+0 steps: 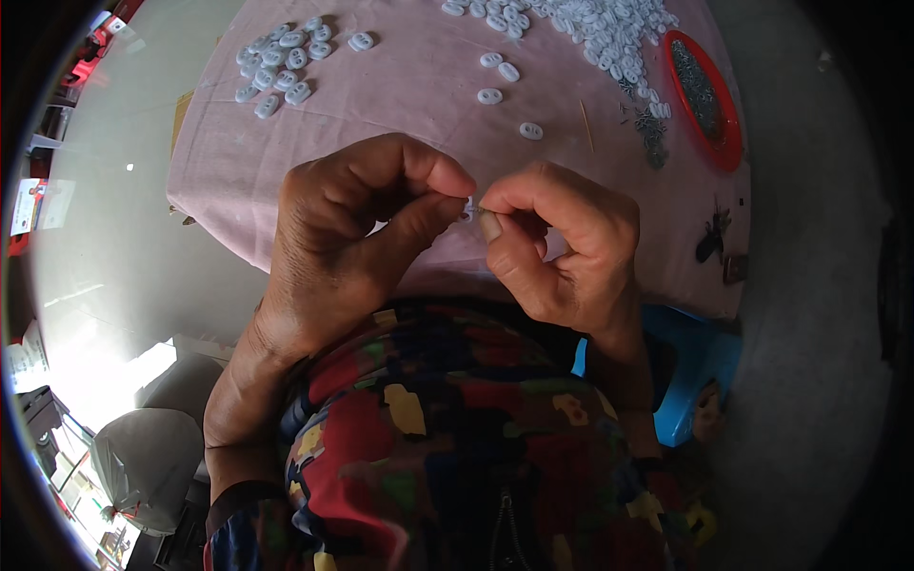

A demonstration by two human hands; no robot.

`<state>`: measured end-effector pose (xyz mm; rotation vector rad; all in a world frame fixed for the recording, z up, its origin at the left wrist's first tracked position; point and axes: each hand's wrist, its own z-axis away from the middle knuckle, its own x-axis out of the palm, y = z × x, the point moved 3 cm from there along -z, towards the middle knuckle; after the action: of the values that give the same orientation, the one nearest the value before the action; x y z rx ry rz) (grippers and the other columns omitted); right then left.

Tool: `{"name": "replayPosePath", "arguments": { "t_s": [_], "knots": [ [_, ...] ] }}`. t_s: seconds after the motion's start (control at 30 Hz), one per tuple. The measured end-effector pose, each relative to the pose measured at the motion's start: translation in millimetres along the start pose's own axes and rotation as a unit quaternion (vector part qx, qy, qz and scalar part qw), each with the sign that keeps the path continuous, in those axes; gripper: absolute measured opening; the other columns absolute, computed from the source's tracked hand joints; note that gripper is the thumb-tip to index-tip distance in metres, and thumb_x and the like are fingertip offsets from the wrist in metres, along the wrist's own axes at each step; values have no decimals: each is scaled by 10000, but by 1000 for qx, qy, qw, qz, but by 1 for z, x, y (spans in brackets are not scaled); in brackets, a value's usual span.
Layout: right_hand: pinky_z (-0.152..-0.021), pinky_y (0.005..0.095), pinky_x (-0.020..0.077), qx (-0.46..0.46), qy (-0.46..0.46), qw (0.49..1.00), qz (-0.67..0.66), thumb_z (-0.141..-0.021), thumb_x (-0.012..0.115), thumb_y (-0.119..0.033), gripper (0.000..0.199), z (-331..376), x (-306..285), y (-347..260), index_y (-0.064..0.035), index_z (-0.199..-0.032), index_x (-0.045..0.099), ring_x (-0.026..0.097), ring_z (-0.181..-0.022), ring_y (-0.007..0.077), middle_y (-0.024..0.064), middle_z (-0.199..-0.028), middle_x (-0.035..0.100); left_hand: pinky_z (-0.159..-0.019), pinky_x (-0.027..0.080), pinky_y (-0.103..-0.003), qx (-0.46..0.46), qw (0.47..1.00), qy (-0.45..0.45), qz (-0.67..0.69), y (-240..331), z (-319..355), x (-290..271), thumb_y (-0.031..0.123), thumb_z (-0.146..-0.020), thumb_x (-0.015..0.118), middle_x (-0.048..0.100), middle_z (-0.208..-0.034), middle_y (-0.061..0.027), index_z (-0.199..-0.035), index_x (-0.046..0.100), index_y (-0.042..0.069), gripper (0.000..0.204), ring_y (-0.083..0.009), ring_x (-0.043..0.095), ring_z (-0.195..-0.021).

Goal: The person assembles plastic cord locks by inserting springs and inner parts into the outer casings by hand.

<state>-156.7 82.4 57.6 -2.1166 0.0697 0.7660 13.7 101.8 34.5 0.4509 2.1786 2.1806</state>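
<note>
At the left end of the pink cloth (pixel 400 105) that covers the table, on its far side, lies a small cluster of white oval pieces (pixel 281 67); one similar piece lies just to its right.

The left hand (pixel 357 228) is on the near side of the cloth, in front of the torso. Its forearm rises from the lower left, and the wrist is raised. The index finger arches over and its tip comes down to the thumb, leaving a rounded gap behind the pinch. The other fingers are curled in toward the palm. Thumb and index tips pinch a small white piece (pixel 466 211), largely covered by the fingers and located between the two hands.

The right hand (pixel 562 243) faces it at the same height. Its index finger is bent, with the tip directed left; the thumb rises to meet it at the right edge of the piece. These tips are nearly together; whether they grip a fine part cannot be told.

Beyond the right hand lie a few loose oval pieces (pixel 508 72), then a thin stick (pixel 586 126), a large white heap (pixel 609 33), scattered metal screws (pixel 651 138) and, farthest right, a red tray (pixel 729 128) containing more screws.
</note>
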Motion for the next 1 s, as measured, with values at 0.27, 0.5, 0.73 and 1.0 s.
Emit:
{"name": "replayPosePath", "arguments": {
  "t_s": [0.27,0.5,0.73,1.0],
  "knots": [
    [-484,218,417,-3,-22,1000,-14,-731,624,-2,99,2,0,2,17,-828,617,535,-528,93,39,-665,581,-772,475,-207,-7,1000,-15,-11,1,1,1,-52,-873,600,651,-883,-36,-957,620,-34,88,-71,594,-842],
    [-480,210,412,-22,-38,999,-15,-724,619,8,134,3,0,2,20,-857,623,531,-528,86,37,-664,582,-776,484,-212,5,999,-14,-48,5,4,2,-54,-861,610,655,-879,-35,-948,624,-25,93,-75,605,-835],
    [-474,208,383,-14,3,1000,-4,-758,644,29,114,2,-1,-3,21,-871,636,505,-530,81,42,-682,584,-770,482,-201,-1,1000,-1,-11,-1,2,2,-62,-857,613,645,-878,-30,-950,618,-24,101,-69,601,-833],
    [-504,224,402,-30,13,999,23,-770,648,66,105,4,0,-1,16,-861,634,526,-556,112,61,-687,584,-730,461,-183,-8,1000,-2,30,-3,2,2,-69,-860,608,617,-882,-15,-974,604,-26,122,-51,571,-806]
  ]
}}
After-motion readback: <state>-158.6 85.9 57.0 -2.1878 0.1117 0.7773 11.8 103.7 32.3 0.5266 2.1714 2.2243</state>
